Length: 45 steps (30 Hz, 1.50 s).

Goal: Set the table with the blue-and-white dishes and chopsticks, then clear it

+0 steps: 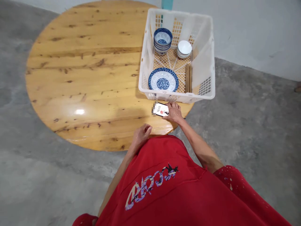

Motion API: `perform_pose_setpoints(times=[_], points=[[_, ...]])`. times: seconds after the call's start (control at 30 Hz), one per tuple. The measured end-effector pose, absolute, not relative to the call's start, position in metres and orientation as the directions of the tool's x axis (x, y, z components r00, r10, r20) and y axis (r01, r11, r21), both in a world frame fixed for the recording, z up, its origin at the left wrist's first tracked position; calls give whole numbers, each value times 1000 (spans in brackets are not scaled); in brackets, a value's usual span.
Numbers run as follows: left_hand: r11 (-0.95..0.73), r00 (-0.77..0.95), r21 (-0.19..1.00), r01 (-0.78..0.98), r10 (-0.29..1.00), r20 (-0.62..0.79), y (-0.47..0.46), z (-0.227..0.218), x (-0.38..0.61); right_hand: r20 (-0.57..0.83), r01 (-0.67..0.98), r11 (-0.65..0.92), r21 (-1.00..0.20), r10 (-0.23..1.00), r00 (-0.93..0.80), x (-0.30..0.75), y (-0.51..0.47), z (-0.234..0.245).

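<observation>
My right hand (174, 112) is closed round one end of a smartphone (161, 109), whose lit screen shows the time 16:52. The phone is just above or on the wooden table, close to the front wall of a white plastic crate (178, 96). At the table's near edge rests my left hand (141, 135), fingers curled in, with nothing visible in it. Inside the crate are a stack of blue-patterned bowls (162, 40), some small white bowls (184, 49), blue-rimmed plates (163, 80) and a bundle of wooden chopsticks (188, 78).
The glossy oval wooden table (89, 69) extends to the left, and the crate stands at its right end, partly beyond the edge. A white wall (254, 31) rises behind the crate. Grey concrete floor (246, 131) surrounds the table.
</observation>
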State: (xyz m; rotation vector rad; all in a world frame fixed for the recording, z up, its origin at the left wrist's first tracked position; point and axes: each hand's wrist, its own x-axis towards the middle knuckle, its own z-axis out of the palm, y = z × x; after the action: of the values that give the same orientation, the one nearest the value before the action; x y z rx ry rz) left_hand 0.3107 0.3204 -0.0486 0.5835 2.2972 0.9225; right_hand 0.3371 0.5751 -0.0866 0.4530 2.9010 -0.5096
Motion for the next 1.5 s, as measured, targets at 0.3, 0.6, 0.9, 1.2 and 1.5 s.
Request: perform_pose_setpoints(times=[0.3, 0.6, 0.9, 1.2, 1.5], points=[[670, -731, 719, 183, 582, -356, 321, -49, 311, -197, 321, 894, -313, 270, -943, 337, 575, -85], [663, -736, 724, 188, 584, -344, 319, -55, 312, -203, 339, 896, -288, 289, -936, 334, 573, -88], [630, -721, 744, 222, 620, -309, 315, -52, 313, -164, 312, 900, -304, 274, -948, 340, 573, -87], [647, -722, 736, 200, 605, -336, 302, -44, 313, 116, 354, 820, -450, 447, -887, 381, 551, -80], [606, -687, 744, 282, 668, -284, 294, -49, 307, 111, 207, 673, -710, 398, -911, 401, 479, -65]])
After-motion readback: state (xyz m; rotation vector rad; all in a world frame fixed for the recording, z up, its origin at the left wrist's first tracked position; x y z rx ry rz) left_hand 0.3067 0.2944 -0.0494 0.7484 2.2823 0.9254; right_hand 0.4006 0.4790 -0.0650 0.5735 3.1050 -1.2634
